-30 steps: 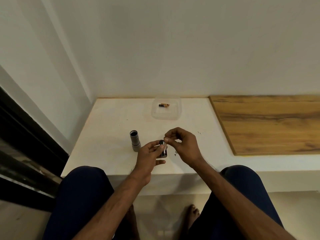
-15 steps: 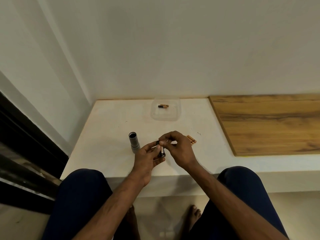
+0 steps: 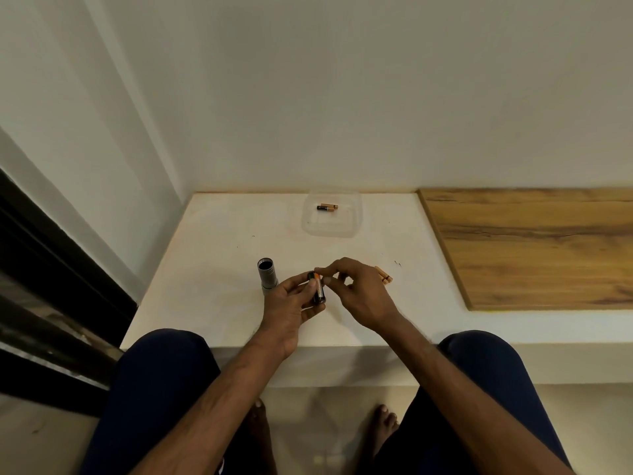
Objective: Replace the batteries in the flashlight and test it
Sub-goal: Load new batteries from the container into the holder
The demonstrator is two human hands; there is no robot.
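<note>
My left hand [image 3: 289, 308] grips a black battery holder [image 3: 318, 292] with an orange-and-black battery showing in it. My right hand [image 3: 356, 291] pinches at the top of that holder with thumb and forefinger; whether it grips anything small there I cannot tell. The grey flashlight body [image 3: 267, 275] stands open end up on the white ledge [image 3: 212, 269], just left of my left hand. Loose copper-coloured batteries [image 3: 384, 274] lie on the ledge right of my right hand. A clear plastic tray [image 3: 330, 229] farther back holds one battery [image 3: 327, 207].
A wooden panel [image 3: 534, 245] covers the ledge's right part. White walls close the back and left. A dark frame [image 3: 51, 286] runs along the left side. My knees and bare feet are below the ledge's front edge.
Both hands dropped slightly toward me with the holder. The loose batteries right of my right hand came into view half a second ago. An orange battery end now shows at the holder's top.
</note>
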